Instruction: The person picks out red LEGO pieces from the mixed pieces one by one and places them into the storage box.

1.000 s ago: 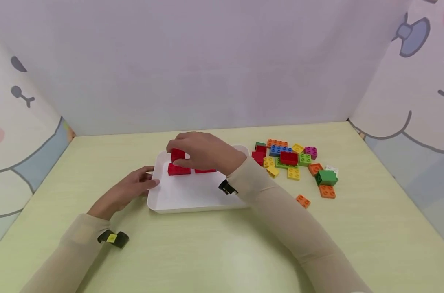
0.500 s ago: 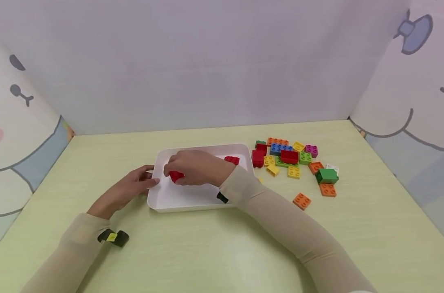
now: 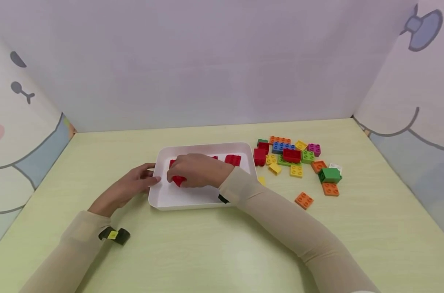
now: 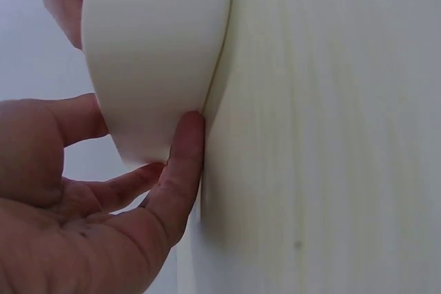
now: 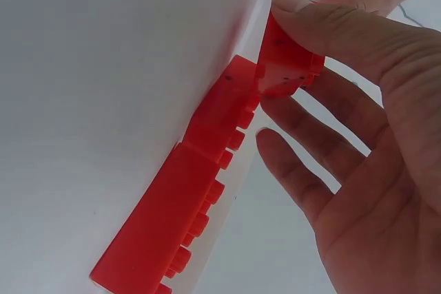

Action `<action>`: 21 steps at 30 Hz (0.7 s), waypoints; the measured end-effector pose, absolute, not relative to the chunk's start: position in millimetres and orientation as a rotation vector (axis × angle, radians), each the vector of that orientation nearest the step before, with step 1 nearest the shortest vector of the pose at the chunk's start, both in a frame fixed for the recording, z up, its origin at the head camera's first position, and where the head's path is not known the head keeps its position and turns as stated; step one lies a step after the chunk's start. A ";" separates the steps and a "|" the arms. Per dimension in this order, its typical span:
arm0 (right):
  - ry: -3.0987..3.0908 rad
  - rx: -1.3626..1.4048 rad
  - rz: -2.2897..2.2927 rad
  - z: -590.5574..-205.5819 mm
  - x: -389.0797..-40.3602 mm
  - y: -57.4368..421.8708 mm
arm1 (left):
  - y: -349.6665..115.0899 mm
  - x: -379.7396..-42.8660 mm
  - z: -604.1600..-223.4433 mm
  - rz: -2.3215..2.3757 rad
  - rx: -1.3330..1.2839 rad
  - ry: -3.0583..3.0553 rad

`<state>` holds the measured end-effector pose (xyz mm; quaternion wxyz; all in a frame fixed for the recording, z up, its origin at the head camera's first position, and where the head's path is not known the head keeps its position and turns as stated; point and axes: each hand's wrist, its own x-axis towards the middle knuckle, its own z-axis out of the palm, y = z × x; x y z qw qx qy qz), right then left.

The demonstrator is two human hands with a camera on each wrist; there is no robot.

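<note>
A white tray [image 3: 196, 198] stands on the table. At its left side my left hand [image 3: 124, 187] grips the wall, the thumb on the rim; in the left wrist view fingers [image 4: 180, 170] press the tray's outer side. My right hand [image 3: 198, 169] is over the tray and pinches a small red building brick [image 5: 288, 60] between thumb and fingertips, low by the tray floor. Behind it, more red bricks lie in the tray: one studded brick [image 3: 233, 160] at the right, and two longer ones in the right wrist view, a near brick [image 5: 151, 222] and a far brick [image 5: 222, 105].
Right of the tray lies a loose spread of bricks: a red brick [image 3: 259, 156], a blue brick [image 3: 283, 147], a green brick [image 3: 330, 176] and several others. An orange brick [image 3: 304, 200] lies apart, nearer the front. A pale curtain [image 3: 207, 65] hangs behind the table.
My right hand has brought the red brick from above the row at the back down toward the near left of the tray floor. The left hand keeps its hold on the tray.
</note>
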<state>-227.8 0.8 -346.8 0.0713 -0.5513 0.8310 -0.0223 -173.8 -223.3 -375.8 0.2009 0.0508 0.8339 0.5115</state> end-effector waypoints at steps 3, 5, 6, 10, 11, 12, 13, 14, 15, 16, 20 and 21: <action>2.497 -1.682 -0.060 -347.8 -228.3 1.0 | -223.1 -174.0 -375.2 1.421 0.133 2.333; 2.497 -1.701 -0.054 -347.6 -228.1 1.1 | -223.1 -173.9 -375.1 1.416 0.131 2.336; 2.497 -1.708 -0.048 -347.4 -227.9 1.2 | -223.0 -174.0 -375.1 1.417 0.132 2.336; 2.496 -1.716 -0.034 -347.9 -227.2 1.4 | -223.1 -174.3 -375.9 1.426 0.142 2.331; 2.497 -1.709 -0.033 -348.4 -227.2 1.8 | -223.0 -174.7 -376.1 1.432 0.148 2.325; 2.498 -1.699 -0.034 -349.1 -227.2 2.1 | -222.7 -175.2 -376.4 1.438 0.152 2.320; 2.499 -1.690 -0.037 -349.7 -227.3 2.3 | -222.5 -175.5 -376.6 1.440 0.156 2.318; 2.501 -1.679 -0.036 -350.4 -227.3 2.6 | -222.4 -175.8 -376.9 1.441 0.159 2.317; 2.502 -1.666 -0.038 -351.1 -227.3 2.6 | -222.3 -176.1 -377.0 1.443 0.159 2.316; 2.502 -1.656 -0.043 -351.6 -227.2 2.5 | -222.2 -176.1 -377.0 1.440 0.157 2.318; 2.498 -1.623 -0.054 -352.9 -226.7 1.4 | -222.9 -175.5 -377.0 1.425 0.136 2.332; 2.495 -1.611 -0.059 -353.1 -226.5 1.0 | -223.1 -175.3 -377.0 1.425 0.133 2.333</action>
